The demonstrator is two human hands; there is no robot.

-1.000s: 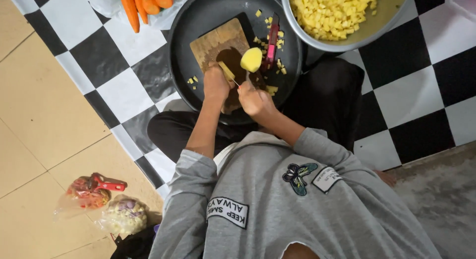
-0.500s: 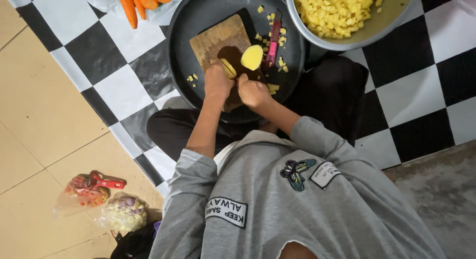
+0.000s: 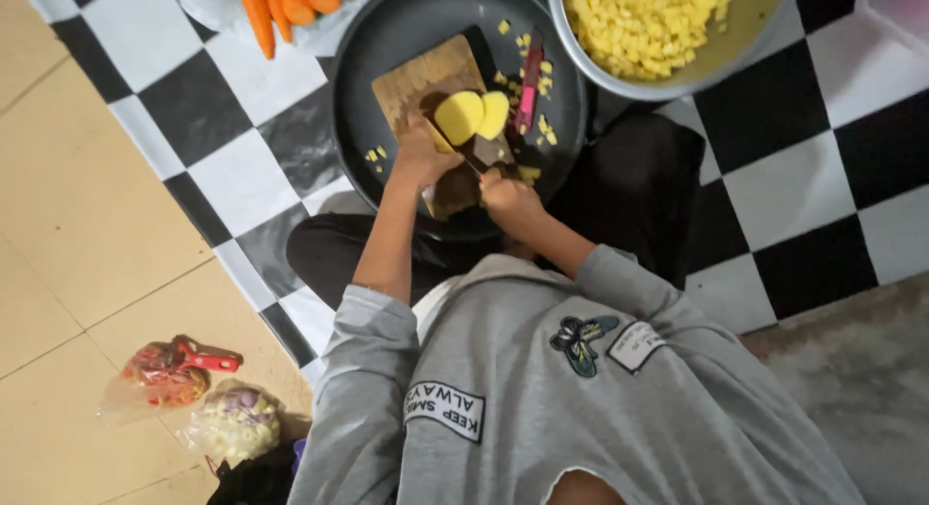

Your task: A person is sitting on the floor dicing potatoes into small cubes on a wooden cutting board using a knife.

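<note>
We sit on the floor over a checkered mat [image 3: 803, 186], with a dark round tray [image 3: 387, 50] drawn up close to our knees so the cutting happens within easy reach. A small wooden cutting board [image 3: 426, 79] lies inside the tray, which likely keeps stray bits from scattering onto the mat; a few yellow cubes [image 3: 542, 79] lie loose on it already. On the board rest two peeled potato halves [image 3: 472, 115], touching each other, flat sides showing. Our left hand [image 3: 423, 157] is curled with fingertips pressed down at the near edge of the potato, steadying it. Our right hand [image 3: 511, 197] is closed around a knife handle [image 3: 481, 162], the blade angled toward the potato, though its edge is mostly hidden between the hands. A pink-handled tool [image 3: 529, 84] lies just beside the potato on the tray. Above right, a metal bowl [image 3: 764, 50] heaped with diced potato [image 3: 644, 21] sits next to the tray, near enough for tipping cut pieces in. Peeled carrots [image 3: 285, 4] wait at the top left, and bags of peelings [image 3: 198, 399] lie well apart on the tiles.
</note>
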